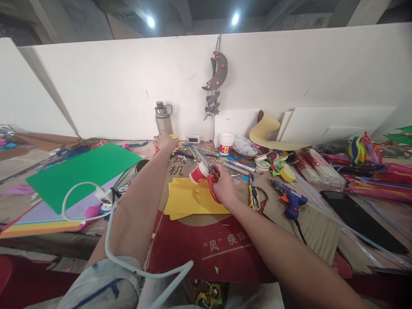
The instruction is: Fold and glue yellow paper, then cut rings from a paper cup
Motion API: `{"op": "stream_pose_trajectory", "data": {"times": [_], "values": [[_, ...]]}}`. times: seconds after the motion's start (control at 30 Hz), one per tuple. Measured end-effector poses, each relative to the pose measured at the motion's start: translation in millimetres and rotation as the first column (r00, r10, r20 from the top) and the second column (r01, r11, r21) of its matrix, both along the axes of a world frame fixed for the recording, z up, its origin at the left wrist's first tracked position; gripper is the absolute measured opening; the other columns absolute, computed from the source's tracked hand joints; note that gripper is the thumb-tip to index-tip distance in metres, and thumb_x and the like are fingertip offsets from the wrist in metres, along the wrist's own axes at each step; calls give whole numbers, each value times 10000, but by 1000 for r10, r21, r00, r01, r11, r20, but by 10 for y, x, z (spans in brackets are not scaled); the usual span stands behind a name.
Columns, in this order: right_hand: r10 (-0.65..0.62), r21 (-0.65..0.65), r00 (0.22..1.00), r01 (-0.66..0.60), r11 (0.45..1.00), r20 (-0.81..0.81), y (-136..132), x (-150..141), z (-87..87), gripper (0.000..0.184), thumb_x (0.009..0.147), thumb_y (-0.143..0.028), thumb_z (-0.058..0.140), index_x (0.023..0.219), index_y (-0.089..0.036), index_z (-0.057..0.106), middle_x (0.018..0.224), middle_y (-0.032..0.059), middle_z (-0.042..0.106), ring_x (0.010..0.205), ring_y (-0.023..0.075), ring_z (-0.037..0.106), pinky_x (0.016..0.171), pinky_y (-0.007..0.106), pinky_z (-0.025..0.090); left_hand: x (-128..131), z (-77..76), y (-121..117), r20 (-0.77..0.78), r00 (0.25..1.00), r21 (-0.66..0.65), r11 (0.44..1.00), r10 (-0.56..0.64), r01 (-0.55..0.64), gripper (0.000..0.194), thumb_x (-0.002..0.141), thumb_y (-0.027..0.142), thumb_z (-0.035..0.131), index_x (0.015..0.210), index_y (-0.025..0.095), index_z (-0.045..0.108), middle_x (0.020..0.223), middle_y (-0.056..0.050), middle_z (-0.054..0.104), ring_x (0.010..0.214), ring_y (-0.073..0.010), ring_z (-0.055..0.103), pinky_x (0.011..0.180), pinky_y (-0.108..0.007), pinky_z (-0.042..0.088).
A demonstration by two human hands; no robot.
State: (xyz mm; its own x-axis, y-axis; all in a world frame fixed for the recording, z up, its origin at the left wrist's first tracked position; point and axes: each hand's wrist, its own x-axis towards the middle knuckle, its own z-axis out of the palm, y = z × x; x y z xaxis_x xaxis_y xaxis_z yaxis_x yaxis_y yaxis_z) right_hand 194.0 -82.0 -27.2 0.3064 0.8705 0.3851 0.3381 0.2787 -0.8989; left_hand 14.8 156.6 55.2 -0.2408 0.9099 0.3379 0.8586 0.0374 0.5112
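Note:
My right hand (222, 185) is closed round the red-handled scissors (212, 189), whose blades point up and to the left. Beside the blades, a red and white paper cup (198, 172) lies tilted on yellow paper sheets (183, 198). My left arm stretches far forward, and my left hand (164, 142) grips a red and yellow item that looks like a paper cup (175, 146) near the back of the table. The hand hides most of that item. Just behind it stands a grey bottle (164, 122).
Stacked paper cups (226, 145) stand at the back. To the right lie a yellow utility knife (254, 197), a blue hot glue gun (293, 202) and a black phone (360, 221). Green paper (85, 171) lies left. A white cable (111, 240) runs across my left forearm.

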Motion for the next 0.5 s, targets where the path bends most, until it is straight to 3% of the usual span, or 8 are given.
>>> {"op": "stream_pose_trajectory", "data": {"times": [0.33,0.5], "values": [[10,-2,999,-10,1000,37,-16,24,-24,454,746,-228,638,1194,-259,702,1021,66,804,948,272,740,852,397,596,-115,-62,63,135,989,44,997,-61,55,668,827,323,866,1387,178,533,1449,-223,677,1522,-429,421,1219,-556,291],[7,-9,999,-7,1000,31,-14,11,-25,431,763,-236,636,1189,-248,704,1036,83,805,954,281,746,864,414,599,-166,-31,79,234,969,96,994,-72,50,680,846,412,855,1406,191,536,1436,-208,674,1519,-416,445,1223,-557,308]]}}
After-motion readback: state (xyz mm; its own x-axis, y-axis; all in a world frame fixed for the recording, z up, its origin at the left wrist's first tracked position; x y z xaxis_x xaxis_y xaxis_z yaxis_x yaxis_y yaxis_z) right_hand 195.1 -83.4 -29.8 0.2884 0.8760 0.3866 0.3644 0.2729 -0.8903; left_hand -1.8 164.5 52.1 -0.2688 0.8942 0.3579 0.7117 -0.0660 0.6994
